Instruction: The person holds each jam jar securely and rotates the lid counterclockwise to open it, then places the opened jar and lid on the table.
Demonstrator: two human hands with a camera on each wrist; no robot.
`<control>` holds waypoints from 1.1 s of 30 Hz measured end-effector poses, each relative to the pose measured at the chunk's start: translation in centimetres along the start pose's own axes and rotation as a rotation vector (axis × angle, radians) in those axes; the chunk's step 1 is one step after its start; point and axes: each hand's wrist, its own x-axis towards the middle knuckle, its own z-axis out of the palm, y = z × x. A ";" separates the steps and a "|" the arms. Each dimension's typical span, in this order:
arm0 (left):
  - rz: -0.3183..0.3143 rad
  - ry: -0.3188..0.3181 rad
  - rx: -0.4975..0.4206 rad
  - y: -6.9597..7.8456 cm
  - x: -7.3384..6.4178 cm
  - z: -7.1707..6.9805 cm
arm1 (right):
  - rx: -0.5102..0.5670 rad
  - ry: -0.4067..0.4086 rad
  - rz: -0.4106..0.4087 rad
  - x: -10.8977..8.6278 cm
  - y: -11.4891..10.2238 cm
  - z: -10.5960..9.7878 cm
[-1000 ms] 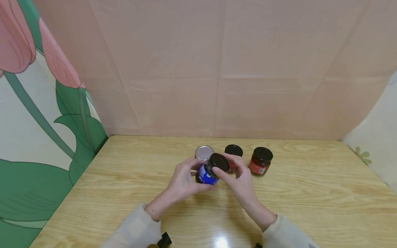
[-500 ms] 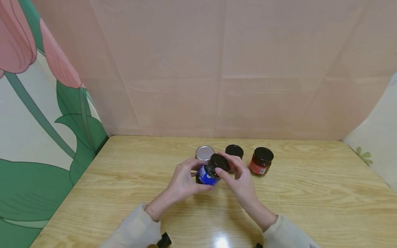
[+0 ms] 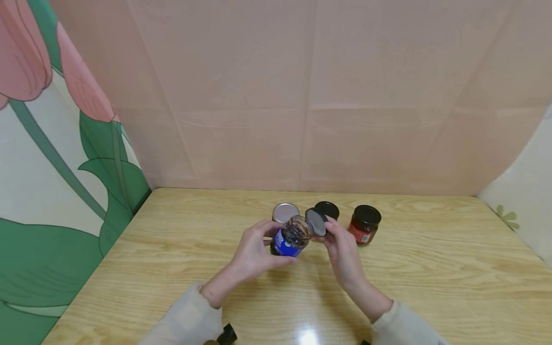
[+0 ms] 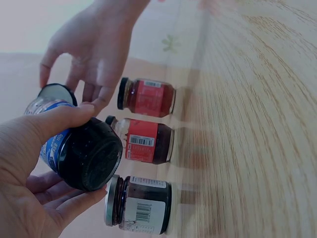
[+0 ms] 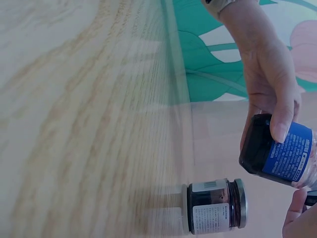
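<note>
My left hand (image 3: pixel 255 250) grips a glass jar (image 3: pixel 288 243) with a blue label and dark contents, tilted to the right above the table. Its mouth is uncovered. My right hand (image 3: pixel 342 249) pinches the black lid (image 3: pixel 316 223) just right of the jar's mouth, the grey inner side turned toward the jar. In the left wrist view, fingers and thumb wrap the jar's body (image 4: pixel 89 153), and the lid (image 4: pixel 58 93) shows beyond it. The right wrist view has the blue label (image 5: pixel 290 153) in sight; the lid is mostly cut off there.
Behind the hands stand a silver-lidded jar (image 3: pixel 285 211) and a black-lidded jar (image 3: pixel 327 210), both partly hidden. Another black-lidded jar with a red label (image 3: pixel 364 225) stands to the right. A pinkish cloth (image 3: pixel 302 96) hangs behind the wooden table (image 3: pixel 194 215).
The black lid has come off the blue-labelled jar. My right hand has moved slightly right with it, tipping its underside into view. My left hand holds the jar in nearly the same place.
</note>
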 end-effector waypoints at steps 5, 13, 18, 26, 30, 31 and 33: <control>0.001 0.012 -0.004 -0.1 -0.1 0.0 | 0.128 -0.016 0.038 0.0 0.1 -0.4; -0.056 0.042 -0.039 -0.5 0.0 -0.2 | 0.079 -0.007 0.105 -0.1 0.2 -0.6; -0.091 0.071 -0.067 -0.6 0.0 -0.5 | 0.053 0.010 0.189 -0.2 0.1 -0.4; -0.099 0.118 -0.082 -0.8 0.0 -0.8 | -0.004 0.062 0.290 -0.2 -0.3 0.3; -0.113 0.132 -0.071 -0.8 0.2 -1.0 | -0.047 0.079 0.320 -0.2 -0.4 0.6; -0.119 0.134 -0.069 -0.9 0.2 -1.0 | -0.056 0.085 0.326 -0.1 -0.3 0.7; -0.130 0.142 -0.070 -1.0 0.3 -1.1 | -0.070 0.109 0.342 -0.1 -0.3 0.8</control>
